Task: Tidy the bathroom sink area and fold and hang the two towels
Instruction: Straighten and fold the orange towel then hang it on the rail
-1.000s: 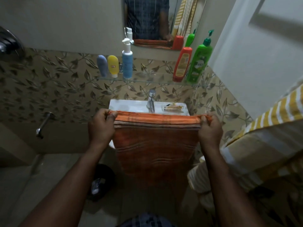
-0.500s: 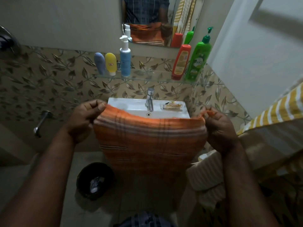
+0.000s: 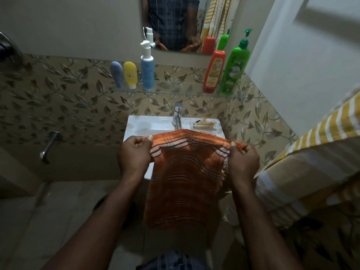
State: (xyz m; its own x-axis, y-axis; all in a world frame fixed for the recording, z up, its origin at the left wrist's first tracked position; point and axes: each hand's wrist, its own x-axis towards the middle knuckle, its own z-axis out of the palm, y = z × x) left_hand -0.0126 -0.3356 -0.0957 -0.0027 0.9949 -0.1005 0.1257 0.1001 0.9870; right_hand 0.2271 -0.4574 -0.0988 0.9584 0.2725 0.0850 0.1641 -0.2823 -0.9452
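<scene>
An orange striped towel [image 3: 185, 184] hangs folded in front of the white sink [image 3: 148, 123]. My left hand [image 3: 134, 152] grips its top left corner and my right hand [image 3: 243, 160] grips its top right corner. The towel's top edge arches up between my hands and covers the sink's front. A yellow and white striped towel [image 3: 303, 168] is draped at the right. On the glass shelf [image 3: 175, 90] stand a blue-grey tube [image 3: 116, 74], a yellow tube [image 3: 130, 74], a blue pump bottle [image 3: 147, 69], a red bottle [image 3: 213, 72] and a green pump bottle [image 3: 236, 69].
A chrome tap [image 3: 177, 116] rises at the sink's back, with a soap dish [image 3: 203, 124] to its right. A wall spout [image 3: 48, 147] sticks out at the left. The mirror [image 3: 175, 22] shows a person's checked shirt. A dark bin [image 3: 124, 213] sits on the floor under my left forearm.
My hands have come closer together and the towel is now narrower, folded over once more. It hangs lower and longer in front of the sink.
</scene>
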